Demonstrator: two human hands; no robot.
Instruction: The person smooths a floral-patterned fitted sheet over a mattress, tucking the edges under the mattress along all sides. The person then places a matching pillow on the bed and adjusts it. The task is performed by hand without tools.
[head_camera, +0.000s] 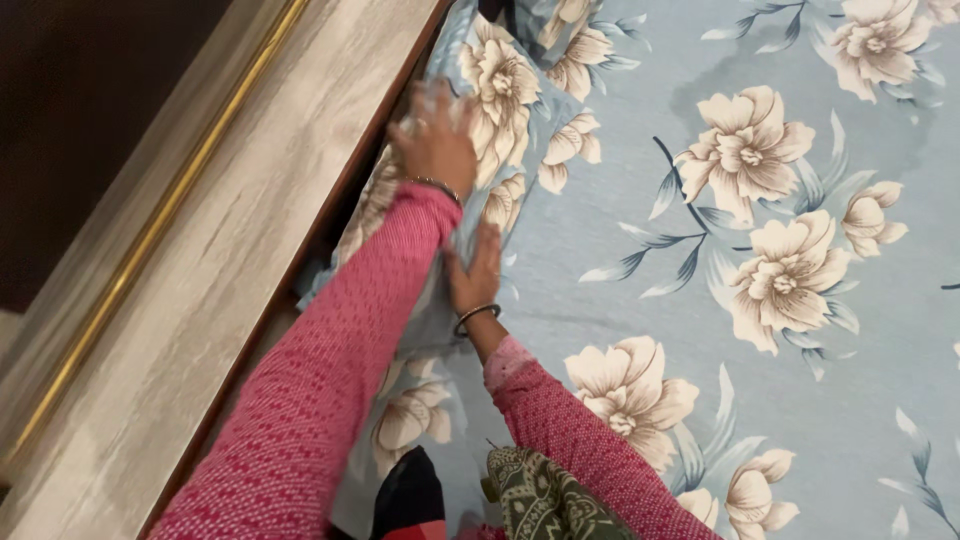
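Floral bedsheet (640, 200) edge runs lengthwise along the wooden bed frame (250, 250), where I press my left hand (435, 140) farther up, right hand (478, 270) nearer, both flat, fingers spread.

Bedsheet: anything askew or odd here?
Mostly smooth, but the bedsheet is bunched and creased along the wooden bed frame, where the left hand and right hand press on it. A faint darker patch shows near the top, possibly damp or a shadow.
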